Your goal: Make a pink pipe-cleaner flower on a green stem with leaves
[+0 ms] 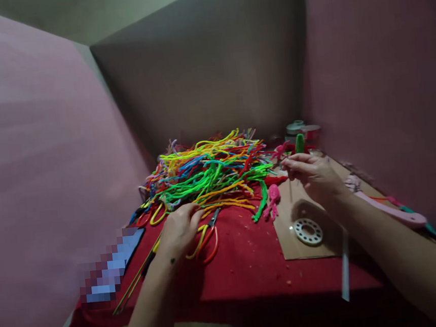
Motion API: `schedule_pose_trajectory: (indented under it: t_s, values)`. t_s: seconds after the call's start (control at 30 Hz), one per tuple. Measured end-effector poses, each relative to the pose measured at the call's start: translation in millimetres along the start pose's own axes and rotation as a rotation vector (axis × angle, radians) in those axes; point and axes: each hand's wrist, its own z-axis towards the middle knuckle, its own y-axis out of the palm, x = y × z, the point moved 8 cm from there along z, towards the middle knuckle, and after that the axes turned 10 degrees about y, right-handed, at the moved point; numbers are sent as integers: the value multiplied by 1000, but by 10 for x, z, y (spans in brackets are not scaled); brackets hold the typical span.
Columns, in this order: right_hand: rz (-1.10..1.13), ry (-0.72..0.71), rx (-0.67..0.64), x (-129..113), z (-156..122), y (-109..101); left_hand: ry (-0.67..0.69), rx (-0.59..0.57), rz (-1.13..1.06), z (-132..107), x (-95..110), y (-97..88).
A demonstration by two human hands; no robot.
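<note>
My left hand [181, 230] reaches to the near edge of a heap of colourful pipe cleaners [211, 171], its thumb and forefinger close together beside some orange pipe cleaners [231, 203]. What lies between those fingertips is hidden. Scissors [207, 238] with red and yellow handles lie partly under that hand. Above the cardboard [289, 243], my right hand [313, 178] pinches a thin stick [290, 190] that points downward. A fuzzy green piece [299, 143] shows just behind its fingers; whether it joins the stick, I cannot tell. Below sits a white disc with holes [308, 232].
A phone-like slab [132, 250], partly pixelated, and thin green sticks [132, 290] lie at left on the red cloth [243, 273]. Pink fuzzy pieces [273, 199] rest mid-table. At right are a pink-handled tool [394, 214], a pale strip [345, 274] over the edge, and jars [295, 128] behind.
</note>
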Motion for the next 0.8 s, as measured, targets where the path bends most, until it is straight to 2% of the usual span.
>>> schedule_pose_trajectory:
  t_s: [0.1,0.23,0.37,0.5,0.63,0.7,0.8]
  values:
    - [89,73,-38,112,34,24,150,-35,-290,179,479,100]
    - [194,153,-134,243,12,143,254,-83,-632,382,1020,272]
    - [206,203,-252,363,-38,296,233,-242,-988,479,1365,536]
    - [149,221,-296,415,-83,355,197,-300,-1116,493,1456,701]
    - [94,219,-292,390,-95,350,256,-251,-1134,519,1396,691]
    - [30,197,-210,370,-70,284,242,-193,-1147,555,1302,678]
    - [-229,95,-16,313,-28,138,179,-155,-1156,592,1165,741]
